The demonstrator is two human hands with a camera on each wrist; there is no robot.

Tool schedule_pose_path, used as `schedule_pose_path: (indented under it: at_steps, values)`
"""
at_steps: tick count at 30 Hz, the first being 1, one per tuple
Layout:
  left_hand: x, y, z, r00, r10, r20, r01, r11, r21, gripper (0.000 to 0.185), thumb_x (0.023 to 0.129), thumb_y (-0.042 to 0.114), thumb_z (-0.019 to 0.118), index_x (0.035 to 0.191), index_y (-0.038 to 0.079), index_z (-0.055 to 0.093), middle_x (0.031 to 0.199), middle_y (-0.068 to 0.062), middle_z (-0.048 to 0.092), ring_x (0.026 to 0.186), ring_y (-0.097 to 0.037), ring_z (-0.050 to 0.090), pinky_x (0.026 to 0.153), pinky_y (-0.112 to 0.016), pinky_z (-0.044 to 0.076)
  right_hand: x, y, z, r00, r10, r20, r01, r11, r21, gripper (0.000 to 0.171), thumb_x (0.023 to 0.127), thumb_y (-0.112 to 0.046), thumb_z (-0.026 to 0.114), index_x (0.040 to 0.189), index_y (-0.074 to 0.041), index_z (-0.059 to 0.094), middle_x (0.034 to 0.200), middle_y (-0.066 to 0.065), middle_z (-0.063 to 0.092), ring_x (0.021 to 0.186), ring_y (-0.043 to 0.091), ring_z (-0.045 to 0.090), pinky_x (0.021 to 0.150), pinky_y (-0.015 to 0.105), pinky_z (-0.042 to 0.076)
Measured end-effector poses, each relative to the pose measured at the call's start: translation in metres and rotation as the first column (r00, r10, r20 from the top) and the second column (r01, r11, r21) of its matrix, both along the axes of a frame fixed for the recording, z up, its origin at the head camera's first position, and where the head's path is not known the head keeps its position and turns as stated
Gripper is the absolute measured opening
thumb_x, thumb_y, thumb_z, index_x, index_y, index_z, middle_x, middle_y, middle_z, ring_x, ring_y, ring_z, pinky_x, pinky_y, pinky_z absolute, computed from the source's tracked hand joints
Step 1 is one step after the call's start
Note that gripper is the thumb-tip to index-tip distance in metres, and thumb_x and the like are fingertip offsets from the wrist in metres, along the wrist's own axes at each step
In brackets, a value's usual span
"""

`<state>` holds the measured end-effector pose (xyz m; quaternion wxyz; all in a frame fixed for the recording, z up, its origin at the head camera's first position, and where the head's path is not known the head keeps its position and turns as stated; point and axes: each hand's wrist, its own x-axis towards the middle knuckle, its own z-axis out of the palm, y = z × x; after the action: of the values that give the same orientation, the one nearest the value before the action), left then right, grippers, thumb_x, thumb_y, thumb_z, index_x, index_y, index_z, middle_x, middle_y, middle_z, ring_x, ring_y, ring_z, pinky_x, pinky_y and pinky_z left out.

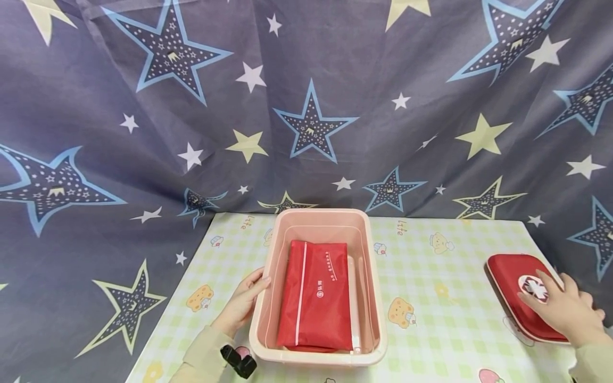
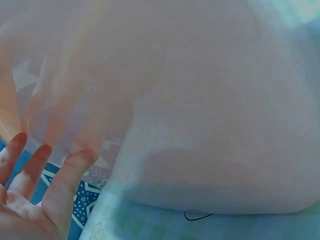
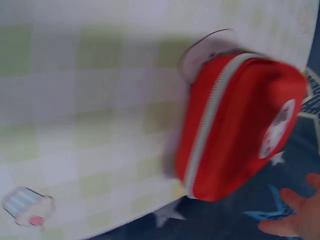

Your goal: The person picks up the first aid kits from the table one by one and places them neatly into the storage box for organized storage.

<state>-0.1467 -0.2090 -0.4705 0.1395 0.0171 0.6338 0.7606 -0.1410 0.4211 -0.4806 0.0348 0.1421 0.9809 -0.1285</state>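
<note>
Resting on the right edge of the tabletop (image 1: 431, 276), the red first-aid case (image 1: 519, 298) lies flat with its white cross badge facing up, and the person's right hand (image 1: 567, 311) lies on top of it. The fingers are spread and nearly straight across the lid, so the grip is apart, touching the case rather than clamped round it. From the right wrist view the case (image 3: 235, 125) shows its grey zipper running along the side, with part of it overhanging the tabletop edge; only fingertips (image 3: 295, 220) show at the lower corner, and that picture is blurred.

The left hand (image 1: 244, 300) is set against the outer left wall of the pink plastic bin (image 1: 268, 298), fingers straight and pointing toward the far end, the grip relaxed and apart, holding nothing. The left wrist view shows the same fingers (image 2: 37, 165) beside the pale pink wall (image 2: 215, 125), touching or very nearly so.

The bin stands in the middle of the tabletop, well apart from the case. Inside it lies 1 red flat pouch (image 1: 316, 295) with a white stripe and white print, lying lengthwise on the bin floor. A green-and-white checked cloth with cartoon prints covers the tabletop, and a dark blue star-patterned curtain (image 1: 306, 106) hangs behind.
</note>
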Motion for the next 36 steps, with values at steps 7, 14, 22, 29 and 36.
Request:
schedule_pose_path:
  at_steps: [7,14,22,29,36]
  values:
    - [0.001,0.002,0.000,1.000,-0.004,-0.004,0.004,1.000,0.003,0.052,0.099,0.018,0.048,0.142,-0.005,0.030,0.114,-0.001,0.060,0.103,-0.015,0.062,0.088,-0.031,0.053,0.005,0.014,-0.022,0.982,-0.102,0.160,0.114,0.991,-0.068,0.105,0.080,-0.068,0.053,0.141,0.008,0.011,0.131,0.044,-0.006,0.104,0.067,0.014,0.084,0.078,0.031]
    - [0.002,0.002,0.000,0.999,0.029,0.030,-0.028,1.000,-0.009,0.053,0.099,0.018,0.047,0.144,-0.004,0.029,0.118,-0.005,0.058,0.105,-0.016,0.061,0.089,-0.031,0.053,0.006,0.021,-0.030,0.962,-0.164,0.220,0.197,0.971,-0.137,0.113,0.075,-0.066,0.061,0.141,0.010,0.009,0.131,0.046,-0.009,0.111,0.068,0.010,0.095,0.075,0.027]
    - [0.001,0.001,-0.002,1.000,0.013,0.015,-0.013,1.000,0.011,0.050,0.098,0.018,0.048,0.141,-0.003,0.033,0.114,-0.001,0.060,0.103,-0.015,0.062,0.088,-0.031,0.053,0.008,0.030,-0.040,0.952,-0.160,0.260,0.213,0.959,-0.189,0.118,0.074,-0.067,0.061,0.141,0.010,0.003,0.129,0.048,-0.005,0.116,0.061,0.006,0.099,0.073,0.026]
    - [0.000,0.001,-0.004,1.000,0.001,0.011,-0.001,1.000,0.008,0.049,0.099,0.017,0.047,0.141,-0.003,0.032,0.113,0.000,0.061,0.102,-0.014,0.062,0.087,-0.031,0.053,0.008,0.036,-0.045,0.962,-0.097,0.255,0.147,0.972,-0.185,0.115,0.076,-0.065,0.060,0.139,0.013,0.005,0.121,0.046,0.002,0.114,0.058,0.003,0.093,0.071,0.034]
    - [0.000,-0.002,-0.002,1.000,0.000,0.007,0.000,1.000,-0.012,0.052,0.099,0.019,0.046,0.143,-0.003,0.029,0.117,-0.002,0.059,0.104,-0.015,0.061,0.089,-0.032,0.053,0.003,0.035,-0.044,0.981,-0.032,0.189,0.066,0.982,-0.176,0.115,0.077,-0.063,0.062,0.139,0.015,0.003,0.117,0.045,0.009,0.112,0.058,0.006,0.087,0.068,0.040]
